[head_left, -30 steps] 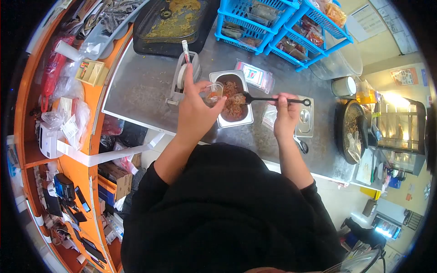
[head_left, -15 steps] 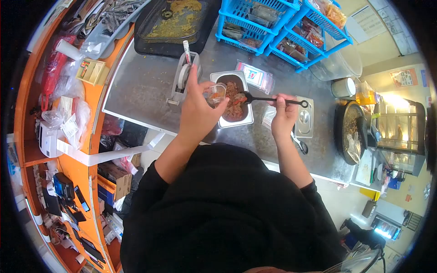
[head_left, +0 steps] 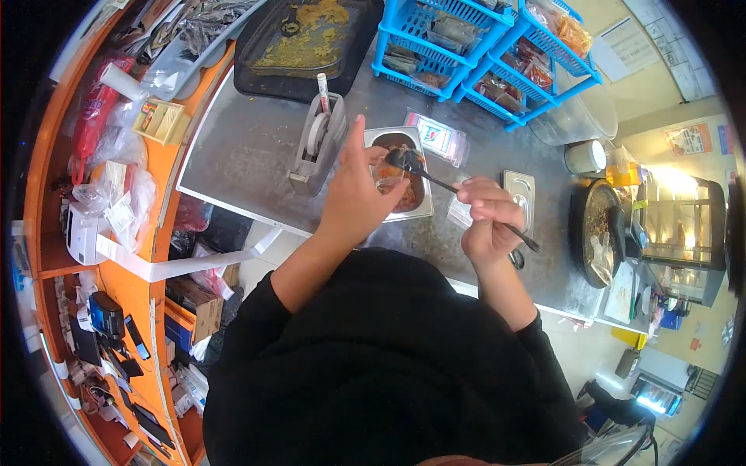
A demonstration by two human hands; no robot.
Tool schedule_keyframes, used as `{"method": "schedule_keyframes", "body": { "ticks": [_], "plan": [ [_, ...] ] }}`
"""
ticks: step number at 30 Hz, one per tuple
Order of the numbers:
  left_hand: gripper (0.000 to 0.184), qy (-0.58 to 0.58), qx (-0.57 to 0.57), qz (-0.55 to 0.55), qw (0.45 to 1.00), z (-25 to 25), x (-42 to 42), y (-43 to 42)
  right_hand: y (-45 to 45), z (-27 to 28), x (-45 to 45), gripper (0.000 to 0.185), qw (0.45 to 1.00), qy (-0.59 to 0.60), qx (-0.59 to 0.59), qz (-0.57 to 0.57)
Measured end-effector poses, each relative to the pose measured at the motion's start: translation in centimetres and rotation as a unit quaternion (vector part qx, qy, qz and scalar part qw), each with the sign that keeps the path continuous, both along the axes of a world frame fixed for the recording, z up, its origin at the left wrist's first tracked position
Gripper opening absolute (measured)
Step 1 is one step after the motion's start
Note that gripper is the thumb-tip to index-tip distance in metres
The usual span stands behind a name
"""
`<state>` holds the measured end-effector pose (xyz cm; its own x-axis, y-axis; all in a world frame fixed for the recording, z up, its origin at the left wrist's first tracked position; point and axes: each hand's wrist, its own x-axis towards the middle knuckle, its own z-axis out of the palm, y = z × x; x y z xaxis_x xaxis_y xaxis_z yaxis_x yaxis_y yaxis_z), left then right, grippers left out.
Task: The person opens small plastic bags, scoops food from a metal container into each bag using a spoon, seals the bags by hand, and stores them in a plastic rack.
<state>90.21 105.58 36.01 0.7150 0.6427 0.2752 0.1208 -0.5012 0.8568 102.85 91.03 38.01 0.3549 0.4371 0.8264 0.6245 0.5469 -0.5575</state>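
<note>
Above the metal pan [head_left: 427, 205], I've the right hand [head_left: 491, 220] gripping the black spoon [head_left: 441, 183], slanting away leftward to the clear cup [head_left: 388, 183] my left hand [head_left: 356, 196] pinches.

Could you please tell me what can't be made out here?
All in the head view:
How full the clear cup is: left hand and black spoon cover part.
Part of the metal lid: behind the right hand.
Dark tray's far end: cut by the top edge.
Wall sheet's writing: too small.
</note>
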Motion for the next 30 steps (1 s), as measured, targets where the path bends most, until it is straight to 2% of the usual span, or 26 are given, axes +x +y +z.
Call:
{"method": "schedule_keyframes", "body": {
  "ticks": [5,8,11,14,16,18,21,24,27,30],
  "plan": [
    [0.104,-0.008,0.004,-0.002,1.0,-0.2,-0.1,0.0,-0.2,-0.8,0.3,0.004,1.0,0.01,-0.003,-0.012],
    [0.104,0.002,0.002,0.004,1.0,0.0,-0.1,-0.1,0.1,-1.7,0.1,0.008,0.986,0.158,0.029,-0.037],
    [0.104,-0.011,-0.011,-0.003,1.0,-0.4,-0.1,0.0,-0.2,-2.1,1.2,0.013,0.912,0.408,0.042,-0.024],
    [0.105,-0.032,-0.005,-0.006,0.999,-0.5,-0.3,0.2,-0.5,-4.3,2.0,0.011,0.916,0.393,0.021,-0.083],
    [0.107,-0.042,-0.017,-0.006,0.999,-0.4,-0.3,0.1,-1.0,-5.2,2.0,0.013,0.946,0.289,-0.117,-0.087],
    [0.108,-0.059,-0.015,-0.01,0.998,-0.4,-0.3,0.0,-1.0,-5.0,1.8,0.017,0.944,0.135,-0.289,-0.079],
    [0.11,-0.089,-0.009,-0.029,0.996,-0.3,0.0,-0.4,-0.2,-2.8,0.4,0.02,0.93,0.178,-0.319,-0.037],
    [0.111,-0.105,-0.026,-0.053,0.993,0.3,0.2,-1.2,0.7,-1.2,0.8,0.034,0.936,0.104,-0.334,-0.035],
    [0.111,-0.113,-0.011,-0.069,0.991,0.4,0.4,-1.5,1.1,-0.7,1.0,0.05,0.931,0.112,-0.347,0.007],
    [0.109,-0.115,0.019,-0.063,0.991,0.1,0.4,-1.6,1.0,0.9,0.6,0.052,0.941,0.121,-0.315,0.037]
  ]
}}
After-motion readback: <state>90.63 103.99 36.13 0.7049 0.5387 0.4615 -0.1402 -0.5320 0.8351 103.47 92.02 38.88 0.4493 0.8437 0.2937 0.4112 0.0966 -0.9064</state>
